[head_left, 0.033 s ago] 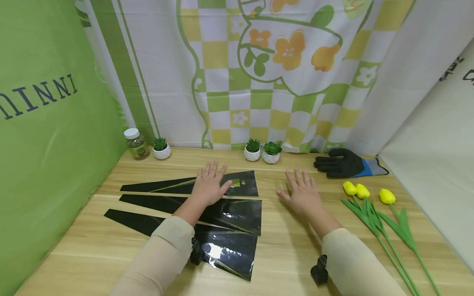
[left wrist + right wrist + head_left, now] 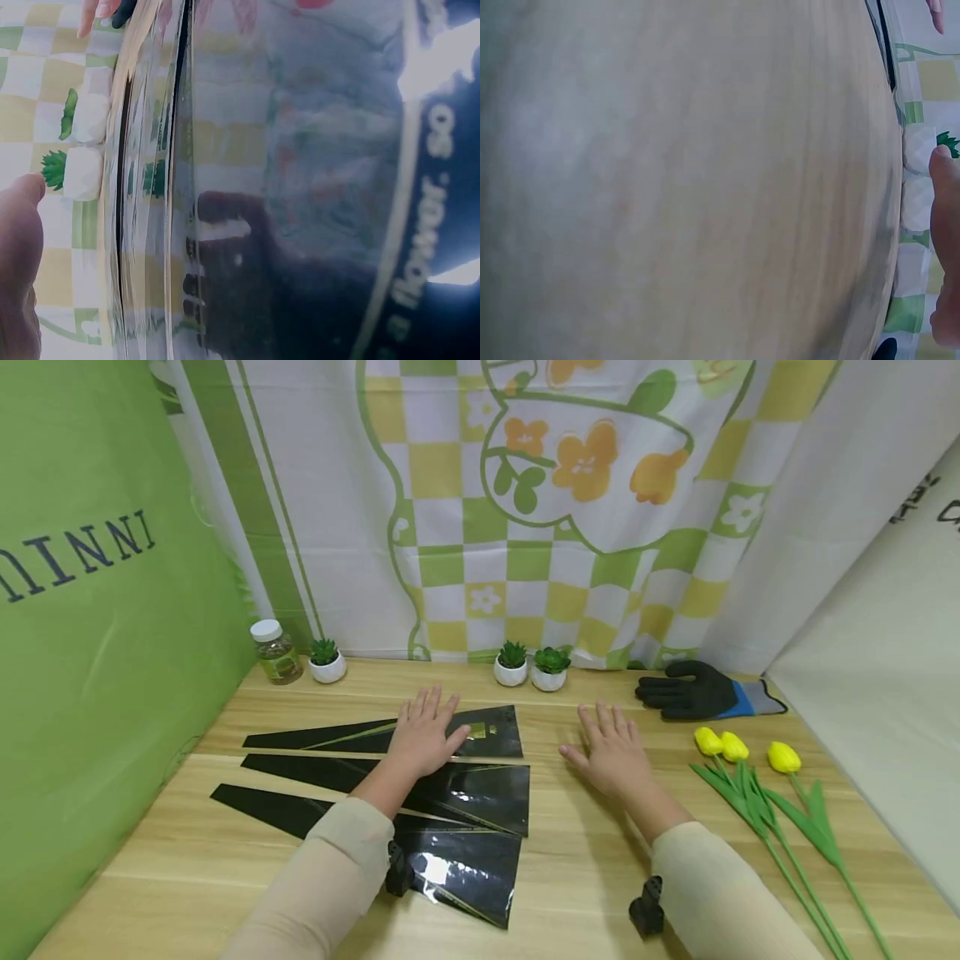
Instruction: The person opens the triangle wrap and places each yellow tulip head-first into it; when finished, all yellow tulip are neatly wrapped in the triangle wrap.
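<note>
Three tapered, glossy black sheets with gold lines lie side by side on the wooden table: a far sheet (image 2: 501, 727), a middle sheet (image 2: 498, 793) and a near sheet (image 2: 480, 860). My left hand (image 2: 422, 739) is over the far and middle sheets, fingers straight and spread, gripping nothing; whether it touches them I cannot tell. In the left wrist view, pale lettering shows on a shiny black sheet (image 2: 322, 225), with a hand's reflection in it. Right of the sheets, my right hand (image 2: 613, 758) is spread over bare wood (image 2: 705, 180), holding nothing.
Yellow artificial tulips (image 2: 784, 758) lie at the right, below a black and blue work glove (image 2: 690, 693). Along the back stand a white-lidded jar (image 2: 277, 653) and small potted succulents (image 2: 512, 665). A checked curtain (image 2: 525, 568) hangs behind the table.
</note>
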